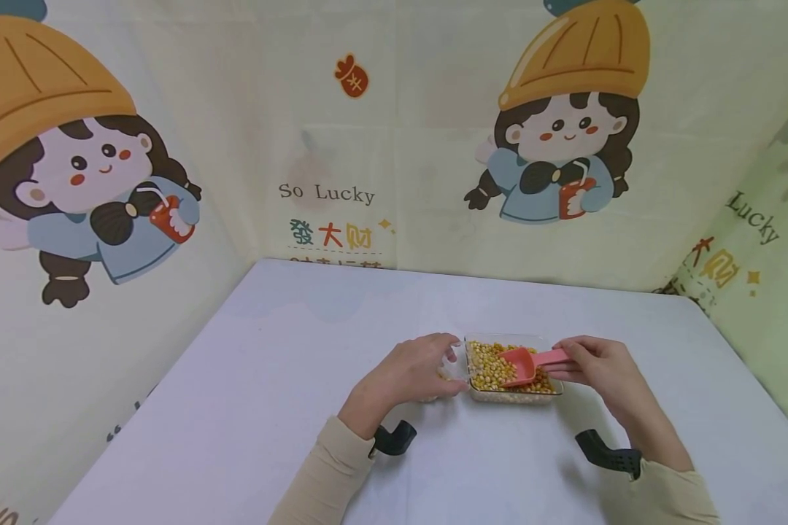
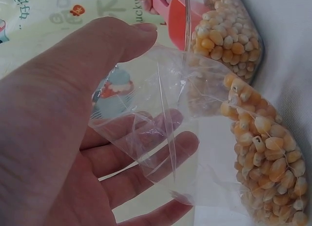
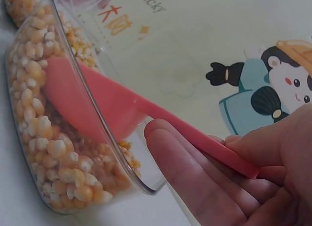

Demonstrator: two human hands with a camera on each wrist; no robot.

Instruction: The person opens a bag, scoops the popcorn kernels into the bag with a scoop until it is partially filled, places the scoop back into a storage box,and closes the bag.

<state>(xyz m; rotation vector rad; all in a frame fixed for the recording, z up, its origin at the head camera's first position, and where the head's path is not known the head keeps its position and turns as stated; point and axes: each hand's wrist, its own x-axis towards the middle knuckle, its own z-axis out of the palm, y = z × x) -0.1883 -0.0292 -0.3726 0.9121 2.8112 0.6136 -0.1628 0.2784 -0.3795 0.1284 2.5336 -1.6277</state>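
Note:
A clear glass container (image 1: 512, 397) of yellow corn kernels (image 1: 489, 362) stands on the table. My right hand (image 1: 600, 364) pinches the handle of a pink scoop (image 1: 522, 364) between thumb and fingers. In the right wrist view the scoop's bowl (image 3: 92, 99) dips among the kernels behind the glass wall. Left of the container, my left hand (image 1: 423, 364) holds a clear plastic bag (image 2: 161, 119) by its mouth, thumb at the upper edge and fingers spread along the film. Corn kernels (image 2: 273, 158) fill the bag's bottom, which rests on the table beside the container.
The white table (image 1: 269, 343) reaches to a printed cloth backdrop (image 1: 433, 146) behind and at both sides. Each wrist wears a black camera mount, one on the left (image 1: 394, 437) and one on the right (image 1: 607, 453).

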